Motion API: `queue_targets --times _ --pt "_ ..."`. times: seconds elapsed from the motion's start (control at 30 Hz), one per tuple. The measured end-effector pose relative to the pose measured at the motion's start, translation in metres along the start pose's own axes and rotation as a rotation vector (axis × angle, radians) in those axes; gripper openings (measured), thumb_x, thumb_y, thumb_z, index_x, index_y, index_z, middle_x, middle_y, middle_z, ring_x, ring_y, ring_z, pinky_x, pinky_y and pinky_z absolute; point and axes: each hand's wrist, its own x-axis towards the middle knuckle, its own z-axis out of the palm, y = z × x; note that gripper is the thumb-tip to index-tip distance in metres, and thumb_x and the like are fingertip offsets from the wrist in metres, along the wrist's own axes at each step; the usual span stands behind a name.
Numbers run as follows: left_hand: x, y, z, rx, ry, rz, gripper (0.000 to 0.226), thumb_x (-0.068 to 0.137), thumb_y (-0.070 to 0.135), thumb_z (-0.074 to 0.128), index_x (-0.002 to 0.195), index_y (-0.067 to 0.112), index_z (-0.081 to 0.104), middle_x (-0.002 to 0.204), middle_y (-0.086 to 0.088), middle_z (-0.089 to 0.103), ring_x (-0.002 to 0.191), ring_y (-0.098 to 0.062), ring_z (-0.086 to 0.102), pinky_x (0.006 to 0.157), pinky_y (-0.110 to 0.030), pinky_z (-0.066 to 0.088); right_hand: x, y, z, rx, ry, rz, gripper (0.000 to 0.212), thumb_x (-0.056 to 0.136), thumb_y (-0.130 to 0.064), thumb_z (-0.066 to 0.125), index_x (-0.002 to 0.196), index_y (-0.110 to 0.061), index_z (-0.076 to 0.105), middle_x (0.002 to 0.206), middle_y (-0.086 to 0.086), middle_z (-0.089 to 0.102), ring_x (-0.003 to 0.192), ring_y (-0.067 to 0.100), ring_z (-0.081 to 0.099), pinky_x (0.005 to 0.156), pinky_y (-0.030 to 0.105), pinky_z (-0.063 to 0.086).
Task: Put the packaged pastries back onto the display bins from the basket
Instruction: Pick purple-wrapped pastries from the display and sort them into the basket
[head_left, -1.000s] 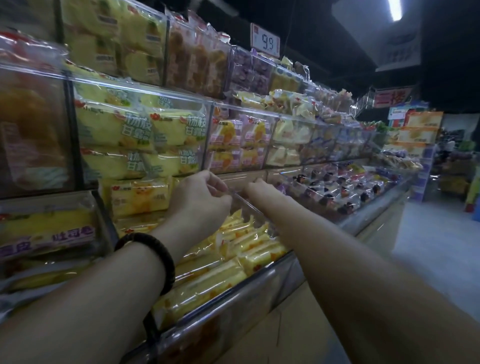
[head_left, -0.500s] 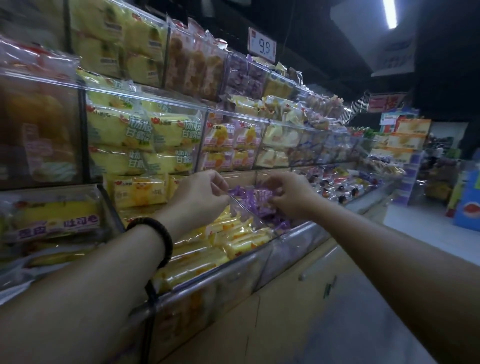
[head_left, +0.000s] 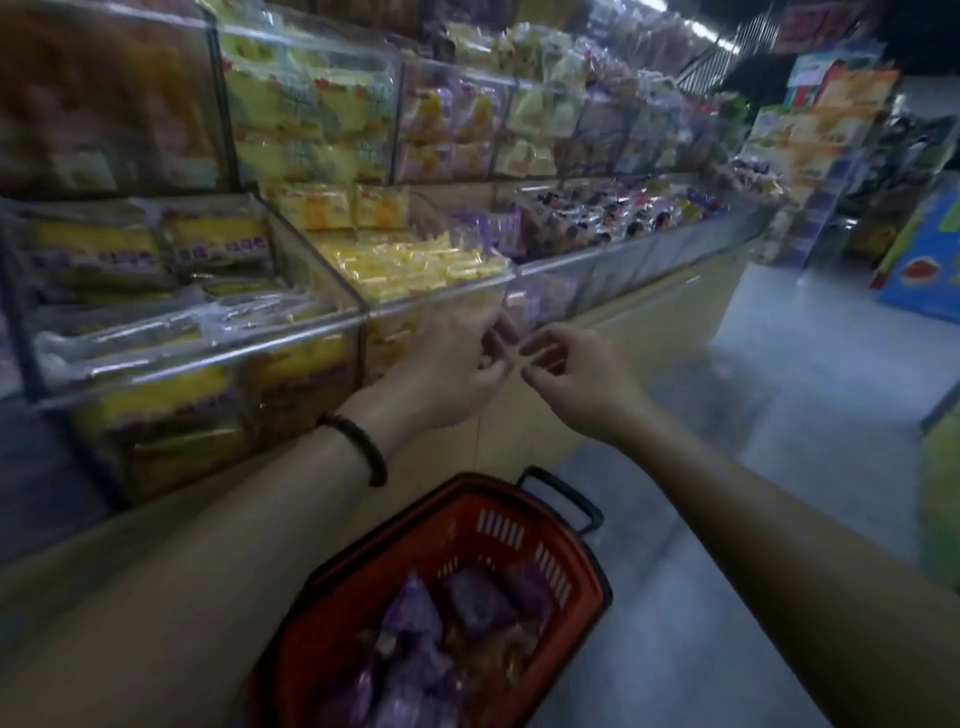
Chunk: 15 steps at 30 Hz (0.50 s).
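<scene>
Above the basket (head_left: 467, 514), the left hand (head_left: 452, 364) and right hand (head_left: 576, 374) hang close together, just in front of the bins (head_left: 441, 296). Neither seems to hold anything. The left fingers are loosely curled. So are the right ones, with thumb and forefinger nearly meeting, though the blur could hide a scrap of wrapper between them. The basket sits low, directly beneath both forearms, probably so that each reach down for stock is short. Its handle (head_left: 561, 493) is tipped away at the far rim, which leaves the mouth free. Purple packs (head_left: 415, 623) are heaped inside it, so much of the job looks undone. Up and beyond the basket, a purple stack (head_left: 488, 226) fills one bin just right of the yellow packs (head_left: 410, 260). Going by colour, that is likely where the basket's packs belong. The bins have clear fronts and open tops, so the goods show and a hand can come in from above. The next step is probably to dip into the basket with these free hands. The wrappers look soft and slippery, so a light, full-fingered hold should suit them better than a squeeze.
</scene>
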Motion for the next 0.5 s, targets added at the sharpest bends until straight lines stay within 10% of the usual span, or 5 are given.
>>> queue_targets --times 0.5 --pt "-0.168 -0.098 0.124 0.025 -0.506 -0.448 0.008 0.091 0.032 0.074 0.098 0.03 0.072 0.094 0.01 0.074 0.09 -0.01 0.068 0.081 -0.027 0.053 -0.13 0.149 0.171 -0.209 -0.443 0.328 0.033 0.086 -0.04 0.072 0.108 -0.016 0.071 0.104 0.008 0.075 0.097 0.029 0.07 0.077 0.034 0.054"
